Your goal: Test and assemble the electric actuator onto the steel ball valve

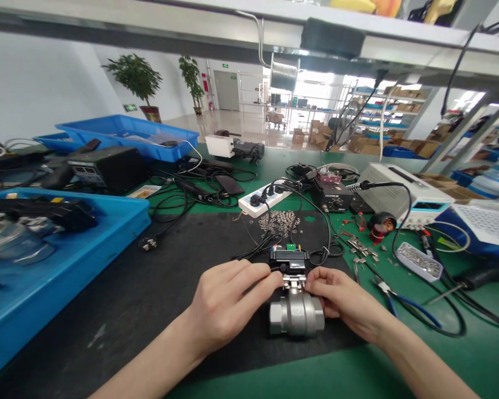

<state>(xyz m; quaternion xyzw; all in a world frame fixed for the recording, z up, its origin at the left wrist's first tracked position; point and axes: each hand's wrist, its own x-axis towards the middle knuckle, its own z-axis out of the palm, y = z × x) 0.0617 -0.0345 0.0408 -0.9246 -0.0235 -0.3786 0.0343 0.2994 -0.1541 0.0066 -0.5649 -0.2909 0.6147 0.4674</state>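
A silver metal valve body (296, 315) lies on the black mat (149, 288) near the front of the bench. On top of it sits a small black actuator box (289, 260) with wires leading away. My left hand (228, 302) pinches at the bracket between box and valve from the left, fingers pressed together. My right hand (343, 299) grips the same joint from the right, fingers curled against the valve's top.
A blue tray (66, 266) with tools fills the left. Behind the mat lie a pile of small washers (279, 221), a white power strip (266, 198), a soldering station (332, 195), a power supply (403, 194), blue-handled pliers (403, 303) and a tray of screws (419, 260).
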